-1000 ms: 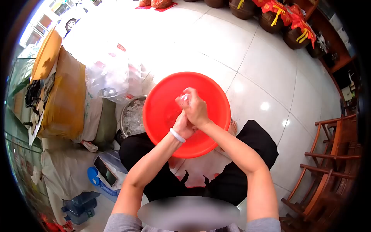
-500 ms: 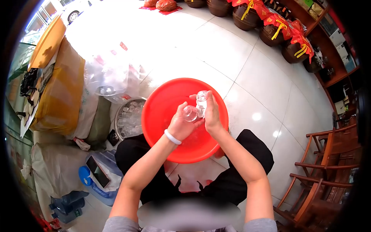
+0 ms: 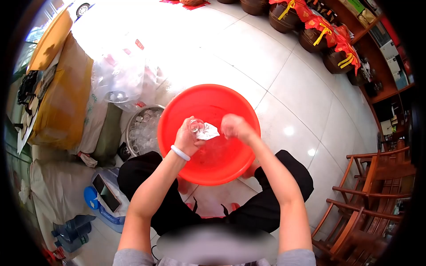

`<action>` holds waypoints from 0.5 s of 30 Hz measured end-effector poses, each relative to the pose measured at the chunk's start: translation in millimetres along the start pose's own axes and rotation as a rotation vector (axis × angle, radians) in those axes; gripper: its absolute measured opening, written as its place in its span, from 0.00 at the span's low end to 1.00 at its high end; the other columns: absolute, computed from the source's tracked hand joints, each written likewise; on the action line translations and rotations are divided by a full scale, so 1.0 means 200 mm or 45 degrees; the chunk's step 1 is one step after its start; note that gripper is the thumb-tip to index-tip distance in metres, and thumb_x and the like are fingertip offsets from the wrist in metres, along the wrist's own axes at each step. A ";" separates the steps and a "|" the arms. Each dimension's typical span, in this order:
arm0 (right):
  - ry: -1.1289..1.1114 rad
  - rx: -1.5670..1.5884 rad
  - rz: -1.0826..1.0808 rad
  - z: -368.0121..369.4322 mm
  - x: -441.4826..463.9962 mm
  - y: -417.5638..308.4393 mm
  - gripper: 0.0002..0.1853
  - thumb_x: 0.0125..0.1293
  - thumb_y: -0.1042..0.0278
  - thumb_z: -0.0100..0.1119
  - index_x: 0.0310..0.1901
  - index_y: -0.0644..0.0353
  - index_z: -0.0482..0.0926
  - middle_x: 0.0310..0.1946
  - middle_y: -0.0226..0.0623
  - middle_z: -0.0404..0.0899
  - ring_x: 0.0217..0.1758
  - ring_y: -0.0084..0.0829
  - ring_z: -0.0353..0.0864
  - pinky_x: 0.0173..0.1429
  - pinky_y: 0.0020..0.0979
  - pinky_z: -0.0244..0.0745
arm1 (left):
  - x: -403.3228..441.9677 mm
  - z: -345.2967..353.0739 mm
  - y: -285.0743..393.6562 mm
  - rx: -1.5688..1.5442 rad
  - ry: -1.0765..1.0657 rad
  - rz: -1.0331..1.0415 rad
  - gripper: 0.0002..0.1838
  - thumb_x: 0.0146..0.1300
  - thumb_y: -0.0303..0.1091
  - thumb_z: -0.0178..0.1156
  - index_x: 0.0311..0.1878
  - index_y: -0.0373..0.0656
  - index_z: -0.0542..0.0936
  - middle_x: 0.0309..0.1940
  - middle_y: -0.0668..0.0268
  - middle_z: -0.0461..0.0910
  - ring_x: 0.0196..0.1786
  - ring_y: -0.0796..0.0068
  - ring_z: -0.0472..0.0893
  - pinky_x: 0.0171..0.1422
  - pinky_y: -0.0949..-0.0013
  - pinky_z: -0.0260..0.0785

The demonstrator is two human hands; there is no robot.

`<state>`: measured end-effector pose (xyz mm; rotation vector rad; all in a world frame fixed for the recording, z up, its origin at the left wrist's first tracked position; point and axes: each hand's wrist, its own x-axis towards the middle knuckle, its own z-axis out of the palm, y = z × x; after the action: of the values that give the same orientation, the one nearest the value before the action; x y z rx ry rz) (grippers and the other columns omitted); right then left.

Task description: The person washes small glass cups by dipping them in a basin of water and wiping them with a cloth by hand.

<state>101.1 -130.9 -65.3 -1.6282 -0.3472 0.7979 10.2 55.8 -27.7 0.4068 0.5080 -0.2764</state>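
Observation:
My left hand (image 3: 188,136), with a white band on its wrist, is closed round a small clear glass bottle (image 3: 195,127) above the red basin (image 3: 179,165). A crumpled-looking, shiny white piece (image 3: 207,131) sticks out from the bottle towards the right; I cannot tell whether it is part of it. My right hand (image 3: 237,127) hovers just right of the white piece, apart from it. Its fingers look curled but are smeared by motion, so whether they hold anything is unclear. Left of the basin, a metal bowl (image 3: 128,133) holds several small clear glass pieces (image 3: 146,133).
Clear plastic bags (image 3: 122,80) lie beyond the bowl, near a taped box (image 3: 62,102). A phone (image 3: 106,193) rests on a blue container (image 3: 108,219) at left. Wooden chairs (image 3: 355,195) stand at right. Dark jars (image 3: 284,20) with red covers line the back.
My hands were together around clear glass; now they are apart. The left has moved left with the bottle, and the shiny white piece shows. The view has shifted slightly.

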 end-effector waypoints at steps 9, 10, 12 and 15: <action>-0.008 0.218 -0.105 0.26 -0.05 -0.07 0.14 0.55 0.73 0.56 0.44 0.64 0.75 0.31 0.33 0.77 0.27 0.20 0.73 0.32 0.25 0.71 | 0.00 -0.07 0.00 -0.056 -0.084 0.088 0.20 0.64 0.55 0.44 0.32 0.49 0.75 0.25 0.73 0.77 0.21 0.79 0.72 0.16 0.79 0.50; -0.023 0.323 -0.109 0.27 -0.09 -0.16 0.16 0.56 0.73 0.57 0.47 0.66 0.73 0.34 0.32 0.76 0.28 0.19 0.73 0.31 0.24 0.70 | 0.01 -0.08 0.00 0.044 -0.040 0.124 0.20 0.64 0.55 0.44 0.33 0.49 0.75 0.25 0.73 0.77 0.22 0.79 0.72 0.16 0.78 0.51; 0.003 0.229 -0.122 0.29 -0.11 -0.17 0.18 0.56 0.74 0.59 0.49 0.66 0.72 0.35 0.32 0.75 0.30 0.19 0.73 0.31 0.23 0.70 | 0.01 -0.06 -0.02 0.134 -0.002 0.168 0.20 0.64 0.55 0.43 0.34 0.49 0.75 0.25 0.73 0.77 0.22 0.80 0.72 0.17 0.78 0.52; 0.362 -0.200 -0.590 0.32 -0.11 -0.16 0.18 0.55 0.74 0.60 0.49 0.62 0.73 0.33 0.33 0.74 0.31 0.20 0.73 0.31 0.22 0.70 | 0.00 0.04 -0.10 0.408 0.297 0.275 0.22 0.64 0.56 0.42 0.36 0.48 0.75 0.28 0.72 0.78 0.27 0.80 0.74 0.22 0.76 0.58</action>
<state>49.1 -89.2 -30.7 -1.6900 -0.5664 0.1897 6.1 35.4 -27.0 0.8069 0.6445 -0.1007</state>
